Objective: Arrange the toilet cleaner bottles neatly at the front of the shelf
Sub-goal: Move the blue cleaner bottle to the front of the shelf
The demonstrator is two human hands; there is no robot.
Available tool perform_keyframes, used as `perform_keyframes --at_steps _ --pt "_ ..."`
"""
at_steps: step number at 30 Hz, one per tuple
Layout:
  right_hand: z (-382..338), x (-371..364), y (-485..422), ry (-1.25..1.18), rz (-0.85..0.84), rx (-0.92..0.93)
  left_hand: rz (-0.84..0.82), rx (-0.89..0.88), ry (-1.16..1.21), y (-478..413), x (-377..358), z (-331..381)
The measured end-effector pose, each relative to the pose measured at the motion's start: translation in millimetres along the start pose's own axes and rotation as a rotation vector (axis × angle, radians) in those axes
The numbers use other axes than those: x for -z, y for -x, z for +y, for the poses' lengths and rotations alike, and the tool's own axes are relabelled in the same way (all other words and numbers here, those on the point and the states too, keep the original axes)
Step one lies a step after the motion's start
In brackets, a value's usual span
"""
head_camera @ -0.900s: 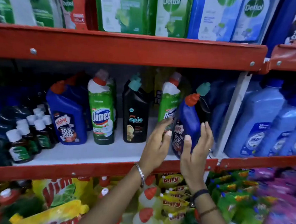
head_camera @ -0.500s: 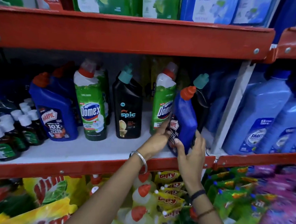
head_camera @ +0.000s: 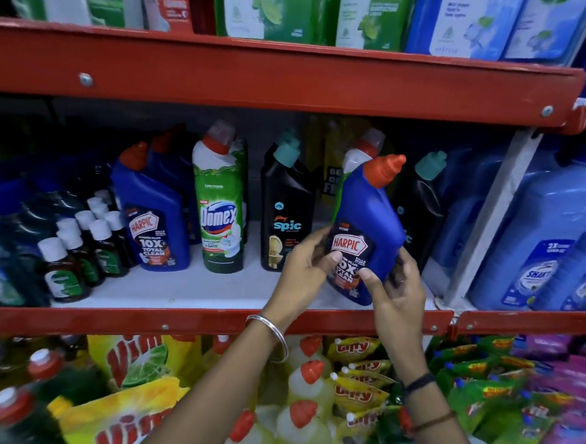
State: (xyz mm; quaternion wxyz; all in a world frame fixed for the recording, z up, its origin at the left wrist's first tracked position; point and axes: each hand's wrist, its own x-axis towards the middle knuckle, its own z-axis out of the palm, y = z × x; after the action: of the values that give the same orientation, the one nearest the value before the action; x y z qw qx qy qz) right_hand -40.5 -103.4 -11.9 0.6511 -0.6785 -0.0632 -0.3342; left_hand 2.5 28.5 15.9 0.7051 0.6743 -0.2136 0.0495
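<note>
- My left hand (head_camera: 302, 270) grips the lower left side of a blue plastic Harpic toilet cleaner bottle with an angled orange-red cap (head_camera: 367, 223); my thumb presses across its dark label and the other fingers curl behind it.
- My right hand (head_camera: 396, 297) is closed on the same bottle's lower right edge, thumb on the front by the label, fingers wrapped around the back.
- The bottle tilts, its cap leaning to the right, and its base sits low near the front lip of the white shelf board with a red metal edge (head_camera: 177, 290); I cannot tell whether the base touches the board.
- A silver metal bangle (head_camera: 271, 333) circles my left wrist; a black band (head_camera: 419, 380) and a thin brown thread sit on my right wrist.
- Just behind the held bottle a green Domex bottle with a white shoulder and red cap (head_camera: 361, 154) stands partly hidden, and a black bottle with a teal cap (head_camera: 423, 195) stands to its right.
- To the left stand, upright and apart, a black Spic bottle with a teal cap (head_camera: 285, 207), a green and white Domex bottle (head_camera: 220, 210) and a second blue Harpic bottle (head_camera: 154, 220).
- Farther left, small dark bottles with white caps (head_camera: 77, 243) cluster together.
</note>
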Motion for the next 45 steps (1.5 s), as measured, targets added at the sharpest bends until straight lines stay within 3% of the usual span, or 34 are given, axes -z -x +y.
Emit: perform_keyframes --at_steps 7,22,34,45 --pt "-20 -66 18 -0.123 -0.134 -0.023 0.187 -0.063 -0.066 41 73 24" --pt "-29 -215 51 -0.123 -0.407 -0.012 0.563 -0.089 -0.338 91 207 27" --pt "-5 -260 55 0.050 -0.436 0.028 0.611 -0.028 -0.406 91 249 3" --pt "-12 -249 54 0.168 -0.473 -0.023 0.685 -0.042 -0.418 91 226 8"
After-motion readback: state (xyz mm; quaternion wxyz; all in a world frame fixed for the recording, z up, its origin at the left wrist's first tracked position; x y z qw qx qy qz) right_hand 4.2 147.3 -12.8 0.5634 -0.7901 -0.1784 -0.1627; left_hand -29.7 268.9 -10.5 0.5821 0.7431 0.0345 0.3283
